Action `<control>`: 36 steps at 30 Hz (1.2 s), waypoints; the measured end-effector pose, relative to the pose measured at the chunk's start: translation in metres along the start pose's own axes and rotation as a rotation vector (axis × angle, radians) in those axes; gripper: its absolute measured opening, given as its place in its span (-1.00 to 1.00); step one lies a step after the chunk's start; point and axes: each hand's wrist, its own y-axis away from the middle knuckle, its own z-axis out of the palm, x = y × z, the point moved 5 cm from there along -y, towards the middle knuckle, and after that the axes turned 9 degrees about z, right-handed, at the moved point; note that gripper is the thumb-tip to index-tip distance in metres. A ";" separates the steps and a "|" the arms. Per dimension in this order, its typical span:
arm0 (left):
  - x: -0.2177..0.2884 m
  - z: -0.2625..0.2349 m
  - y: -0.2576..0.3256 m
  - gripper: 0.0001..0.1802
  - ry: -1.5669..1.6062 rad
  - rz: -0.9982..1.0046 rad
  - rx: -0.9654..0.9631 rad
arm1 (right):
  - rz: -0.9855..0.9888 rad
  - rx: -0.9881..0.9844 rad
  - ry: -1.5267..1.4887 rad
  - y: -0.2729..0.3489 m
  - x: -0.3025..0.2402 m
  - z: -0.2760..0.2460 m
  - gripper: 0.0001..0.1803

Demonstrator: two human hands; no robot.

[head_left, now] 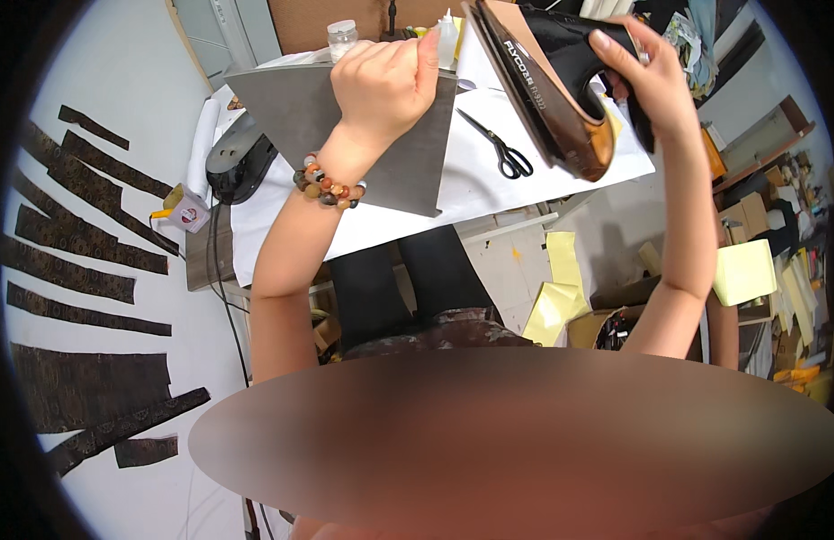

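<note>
My right hand (658,76) is closed around the handle of a brown and black clothes iron (547,99). The iron is held up on its side at the right of the table, its flat face toward the left. My left hand (385,85), a beaded bracelet on its wrist, is curled into a fist with the thumb side up. It is over the far edge of a dark grey flat board (403,162); whether its fingers hold that edge is hidden. Black-handled scissors (500,148) lie on the white table between board and iron.
A black and grey rounded device (241,160) with a cord stands left of the board. Behind are a lidded clear jar (342,39) and a white nozzle bottle (446,40). Dark patterned strips (84,301) hang at left. Yellow sheets (554,301) and boxes lie at right.
</note>
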 end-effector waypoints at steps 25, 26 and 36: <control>-0.004 0.008 0.025 0.00 0.096 -0.168 -0.282 | 0.324 -0.622 0.435 -0.102 -0.049 0.034 -0.46; -0.011 0.007 0.030 -0.13 0.357 -0.405 -0.034 | 0.406 -0.583 0.423 -0.107 -0.041 0.033 -0.47; 0.004 0.000 0.019 -0.05 0.018 -0.273 -0.342 | 0.611 -0.719 0.354 -0.127 -0.005 0.046 -0.50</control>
